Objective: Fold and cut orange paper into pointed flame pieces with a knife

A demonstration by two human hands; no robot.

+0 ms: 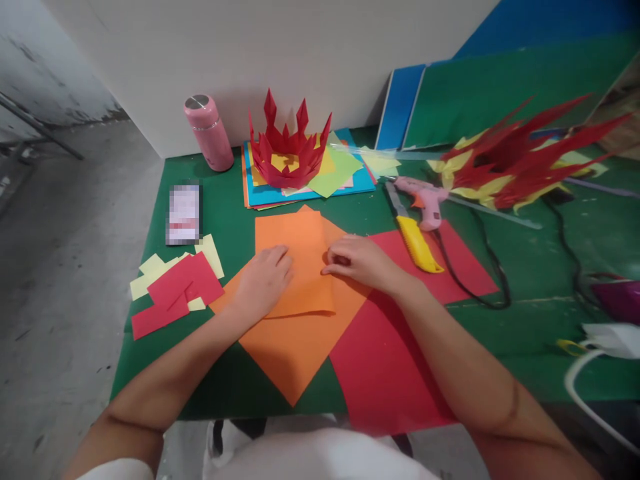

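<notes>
A smaller orange piece of paper (303,297) lies on a larger orange sheet (295,360) turned like a diamond. The upper piece looks folded, its lower edge lifted slightly. My left hand (265,280) rests across its left side, fingers stretched out and flat. At the right edge, my right hand (357,260) has its fingers curled, thumb and forefinger closed in a pinch at the paper's border. A red sheet (390,373) lies under my right forearm and reaches past the table's front edge.
A yellow utility knife (417,243) and a pink glue gun (425,200) with a black cord lie right. Behind stand a red paper crown (287,167) on coloured sheets and a pink bottle (210,137). Left are a phone (184,215) and red scraps (180,287). Red-yellow paper flames (520,160) lie far right.
</notes>
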